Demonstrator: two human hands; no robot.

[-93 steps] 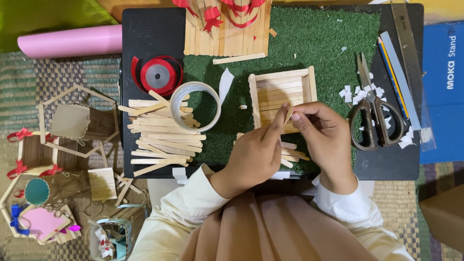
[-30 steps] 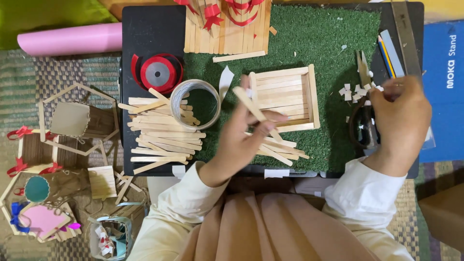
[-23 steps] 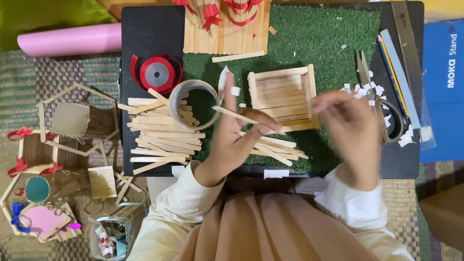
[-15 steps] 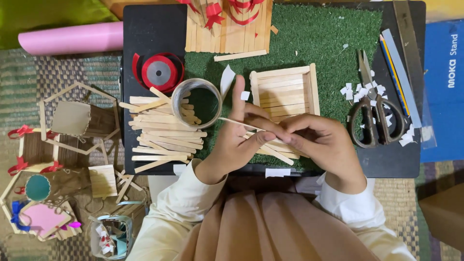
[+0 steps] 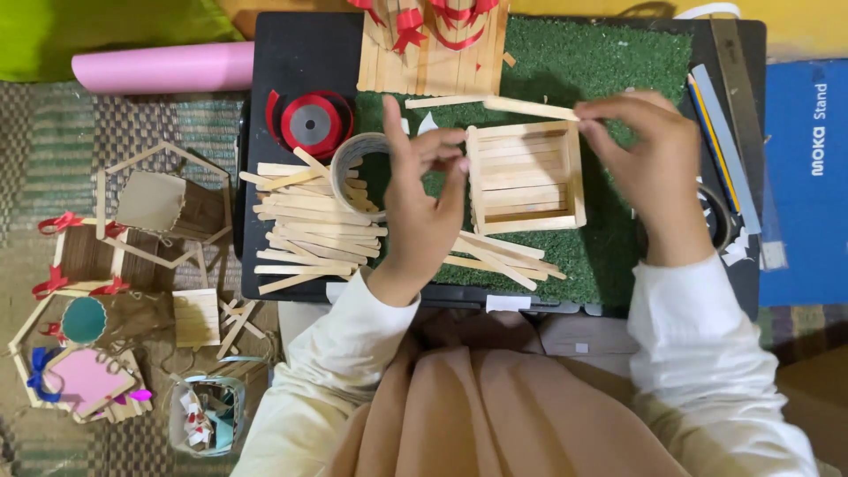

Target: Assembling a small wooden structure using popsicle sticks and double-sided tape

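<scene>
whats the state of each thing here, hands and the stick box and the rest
right hand: pinching one wooden stick over the far edge of the box
left hand: fingers spread, touching the box's left wall
stick box: open-topped, flat on the green turf mat
loose sticks: heaped, unglued
red ribbon spool: wound, lying flat
tape roll: lying flat on the heap
pink paper roll: rolled up

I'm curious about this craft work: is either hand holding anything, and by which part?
The right hand pinches a flat wooden stick by its right end, above the small wooden box. The left hand holds nothing; its fingertips touch the box's left side.
</scene>
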